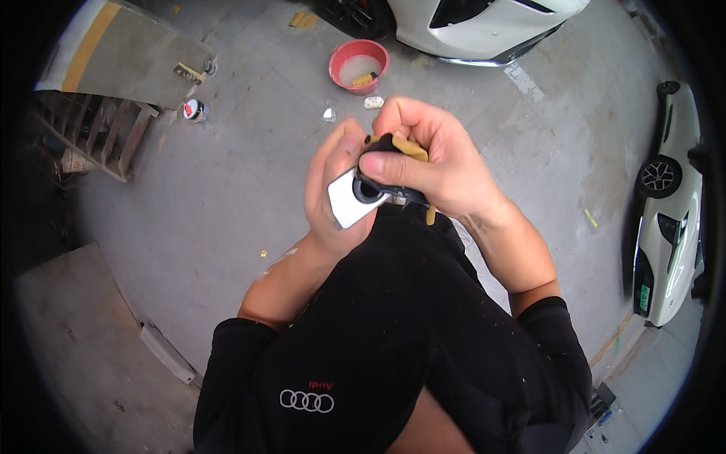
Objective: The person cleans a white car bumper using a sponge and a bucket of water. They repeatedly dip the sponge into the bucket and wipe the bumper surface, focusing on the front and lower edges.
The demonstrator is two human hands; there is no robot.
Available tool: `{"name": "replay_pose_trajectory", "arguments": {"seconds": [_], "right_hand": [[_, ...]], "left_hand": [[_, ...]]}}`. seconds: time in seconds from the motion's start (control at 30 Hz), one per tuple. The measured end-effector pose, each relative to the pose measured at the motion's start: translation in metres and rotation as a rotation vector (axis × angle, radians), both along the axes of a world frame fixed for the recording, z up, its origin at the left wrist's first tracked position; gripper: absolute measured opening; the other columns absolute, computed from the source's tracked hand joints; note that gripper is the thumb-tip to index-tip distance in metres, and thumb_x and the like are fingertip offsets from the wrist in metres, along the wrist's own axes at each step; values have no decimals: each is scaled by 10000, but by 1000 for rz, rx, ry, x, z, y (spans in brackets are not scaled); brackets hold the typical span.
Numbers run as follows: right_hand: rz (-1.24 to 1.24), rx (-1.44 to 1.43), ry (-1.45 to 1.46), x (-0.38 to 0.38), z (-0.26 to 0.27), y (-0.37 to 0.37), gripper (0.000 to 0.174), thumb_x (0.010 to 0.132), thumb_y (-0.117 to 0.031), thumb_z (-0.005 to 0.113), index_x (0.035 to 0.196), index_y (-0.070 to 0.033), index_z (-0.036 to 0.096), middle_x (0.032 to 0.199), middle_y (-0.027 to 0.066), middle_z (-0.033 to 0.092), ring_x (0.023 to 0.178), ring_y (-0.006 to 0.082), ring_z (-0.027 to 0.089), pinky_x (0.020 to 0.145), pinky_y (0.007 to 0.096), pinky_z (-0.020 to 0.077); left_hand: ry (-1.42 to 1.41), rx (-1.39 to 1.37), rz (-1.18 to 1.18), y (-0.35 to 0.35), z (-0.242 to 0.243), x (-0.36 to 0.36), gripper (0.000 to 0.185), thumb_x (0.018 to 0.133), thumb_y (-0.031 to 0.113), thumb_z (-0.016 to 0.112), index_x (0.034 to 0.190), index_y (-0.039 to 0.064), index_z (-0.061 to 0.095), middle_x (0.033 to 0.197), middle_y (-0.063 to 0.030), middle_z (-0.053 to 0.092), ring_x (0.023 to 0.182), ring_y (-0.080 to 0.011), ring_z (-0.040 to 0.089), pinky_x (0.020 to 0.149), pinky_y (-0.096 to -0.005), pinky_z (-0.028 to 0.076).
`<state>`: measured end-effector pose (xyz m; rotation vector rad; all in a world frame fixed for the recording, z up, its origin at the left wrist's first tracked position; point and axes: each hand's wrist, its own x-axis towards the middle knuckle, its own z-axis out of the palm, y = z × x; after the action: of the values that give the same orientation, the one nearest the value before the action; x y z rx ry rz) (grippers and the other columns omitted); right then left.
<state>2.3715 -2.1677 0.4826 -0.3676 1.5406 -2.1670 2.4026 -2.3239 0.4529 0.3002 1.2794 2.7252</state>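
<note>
My left hand (323,187) grips a small white part (342,205) with a dark ring around a round opening. My right hand (451,162) meets it from the other side, pinching a folded sheet (409,148), black on one face and tan on the other, that looks like sandpaper. The right thumb presses the sheet close to the part's dark ring. Fingers of both hands nearly touch at the top, and they hide much of the part's far side. Both hands are held above my black-clad lap.
Ahead on the grey floor stands a red basin (338,63) of cloudy liquid with a yellow-and-black block (364,80). A small white block (373,103) lies beside it. A can (198,110) is at left, near a slatted rack (108,139). White cars stand ahead (417,35) and right (680,227).
</note>
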Motion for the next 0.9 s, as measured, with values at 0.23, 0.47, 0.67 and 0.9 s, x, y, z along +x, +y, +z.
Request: {"name": "replay_pose_trajectory", "arguments": {"seconds": [0.23,0.47,0.67,0.9], "right_hand": [[203,-51,0,-5,12,15,239,864,-5,791,944,-61,573,833,-40,622,753,19,551,645,204,413],[45,91,119,2,16,10,335,817,0,832,945,-82,533,831,-54,574,727,9,509,611,197,387],[103,116,177,2,18,18,350,823,-28,842,1008,-61,546,765,-56,566,761,30,522,661,232,414],[-43,171,70,17,19,4,414,839,15,822,1124,-68,534,876,-29,657,805,18,574,689,194,441]], "left_hand": [[-176,97,-167,-2,8,5,357,1091,334,405,832,92,448,752,26,428,669,-58,414,569,-237,322],[-77,-15,-45,-3,10,-1,345,1087,306,411,828,82,452,753,22,419,686,-57,404,606,-246,329],[-118,85,-84,1,7,-4,344,1083,318,419,830,88,461,729,22,438,639,-65,408,550,-247,319],[76,-170,178,4,7,-4,346,1091,298,381,837,72,444,776,30,409,700,-52,368,641,-248,335]]}}
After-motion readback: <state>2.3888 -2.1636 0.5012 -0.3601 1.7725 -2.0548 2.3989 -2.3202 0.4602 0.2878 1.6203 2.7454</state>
